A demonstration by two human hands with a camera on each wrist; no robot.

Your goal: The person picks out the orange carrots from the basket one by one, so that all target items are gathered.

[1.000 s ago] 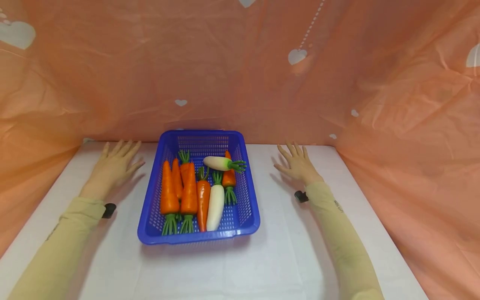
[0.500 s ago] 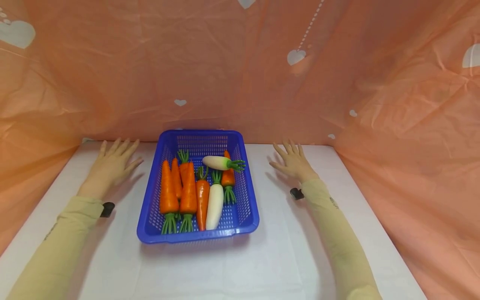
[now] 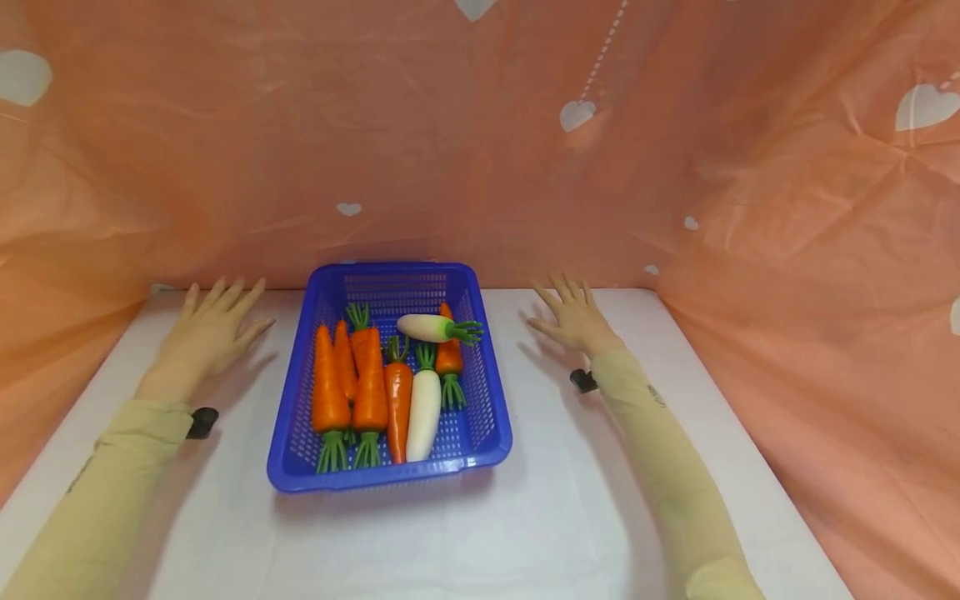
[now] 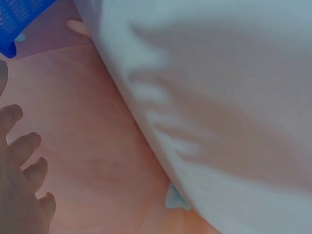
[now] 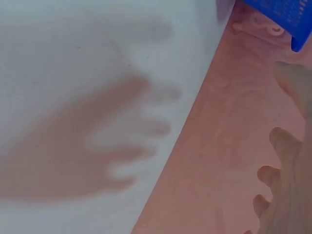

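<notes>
A blue plastic basket sits on the white table between the two hands. Several orange carrots with green tops lie in it. Among them are two white radishes, one lying lengthwise and one crosswise over a carrot at the right. My left hand hovers left of the basket, fingers spread, holding nothing. To the right of the basket my right hand is held likewise, apart from everything. Both wrist views show the fingers above the table's far edge, with shadows beneath.
A white-covered table carries the basket. Orange cloth with pale hearts hangs behind it and along both sides. A black wrist-worn device shows at the left cuff, another at the right.
The whole head view has shifted slightly, so the basket and both hands appear a little further left. The right hand has moved slightly toward the basket. The vegetables lie as before.
</notes>
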